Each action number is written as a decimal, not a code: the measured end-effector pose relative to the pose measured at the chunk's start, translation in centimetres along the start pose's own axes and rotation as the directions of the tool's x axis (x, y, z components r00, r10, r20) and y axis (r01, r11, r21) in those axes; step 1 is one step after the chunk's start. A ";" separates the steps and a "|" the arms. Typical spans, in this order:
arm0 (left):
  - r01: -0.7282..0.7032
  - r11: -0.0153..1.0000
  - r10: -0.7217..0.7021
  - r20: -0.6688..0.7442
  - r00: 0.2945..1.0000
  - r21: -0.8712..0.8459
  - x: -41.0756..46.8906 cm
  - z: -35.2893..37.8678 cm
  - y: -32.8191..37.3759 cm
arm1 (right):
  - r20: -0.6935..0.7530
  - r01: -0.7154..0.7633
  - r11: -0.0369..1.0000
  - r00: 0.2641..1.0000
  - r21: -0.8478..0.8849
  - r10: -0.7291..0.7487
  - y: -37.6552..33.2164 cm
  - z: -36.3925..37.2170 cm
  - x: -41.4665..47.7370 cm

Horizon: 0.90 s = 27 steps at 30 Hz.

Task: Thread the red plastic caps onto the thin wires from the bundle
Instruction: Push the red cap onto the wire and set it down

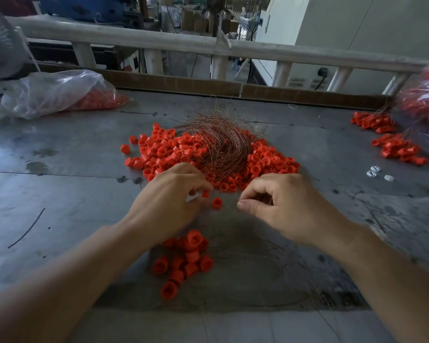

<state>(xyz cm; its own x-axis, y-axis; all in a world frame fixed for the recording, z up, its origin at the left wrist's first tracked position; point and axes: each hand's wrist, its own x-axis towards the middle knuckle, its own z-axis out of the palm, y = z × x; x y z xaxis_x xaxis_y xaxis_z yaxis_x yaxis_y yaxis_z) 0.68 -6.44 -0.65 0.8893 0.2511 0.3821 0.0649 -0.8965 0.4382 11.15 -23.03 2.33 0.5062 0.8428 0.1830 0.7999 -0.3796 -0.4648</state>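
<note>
Now, the step in hand: a cap is going onto a wire, as I read it, with both hands meeting just below the heap at the middle of the frame.
Left hand (169, 199): fingers curled narrow and pinching one held cap (205, 193) at the tips, though it's blurred there.
Right hand (285, 204): thumb pressed tight to forefinger, most likely on a thin wire that is too fine to see plainly.
Loose cap (217, 203): sits between the hands, just beside the left fingertips. I cannot tell whether it is strung or lying on the table (72, 194).
Red caps (164, 154): heaped at centre, with the wire bundle (223, 144) lying on top.
Strung cluster (186, 258): at lower centre between the forearms, and it looks like caps already threaded.
Next move: bring the wire tip to the cap's hole, push it through, then slide the cap down towards the cluster. That calls for fine aim and a steady pinch, because a wire this thin should bend easily.
Progress: early, judging by the size of the heap.
</note>
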 end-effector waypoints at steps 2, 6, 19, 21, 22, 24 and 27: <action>-0.002 1.000 0.002 0.005 1.000 0.019 0.0 0.1 0.0 | 0.004 0.005 1.000 1.000 -0.007 -0.005 -0.1 0.0 0.0; 0.007 0.999 -0.008 0.006 1.000 0.039 0.2 0.3 0.0 | 0.013 0.008 1.000 1.000 -0.001 -0.008 -0.2 0.1 0.0; 0.040 0.993 -0.037 0.020 0.999 -0.114 -0.6 -0.9 1.1 | -0.017 0.004 1.000 1.000 -0.004 -0.004 0.0 0.1 0.1; 0.061 0.977 -0.059 0.020 0.998 -0.206 -1.1 -1.4 1.6 | -0.084 0.021 0.999 0.996 0.033 -0.018 0.0 0.1 0.1; 0.070 0.966 -0.067 0.019 0.998 -0.250 -1.2 -1.6 1.8 | -0.118 0.039 0.998 0.993 0.051 -0.033 0.0 0.1 0.2; 0.077 0.945 -0.073 0.024 0.997 -0.319 -1.4 -2.0 2.3 | -0.137 0.084 0.994 0.988 0.065 -0.074 -0.1 0.3 0.1; 0.058 0.918 -0.047 0.038 0.998 -0.393 -1.7 -2.5 2.9 | -0.115 0.130 0.990 0.986 0.047 -0.124 -0.3 0.5 0.0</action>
<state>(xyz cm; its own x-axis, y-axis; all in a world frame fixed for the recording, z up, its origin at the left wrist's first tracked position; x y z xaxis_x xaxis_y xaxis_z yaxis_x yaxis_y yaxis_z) -1.79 -8.57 2.00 0.9019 0.2787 0.3301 -0.0669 -0.6648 0.7440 10.77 -22.69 2.05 0.4365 0.8340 0.3374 0.8431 -0.2482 -0.4771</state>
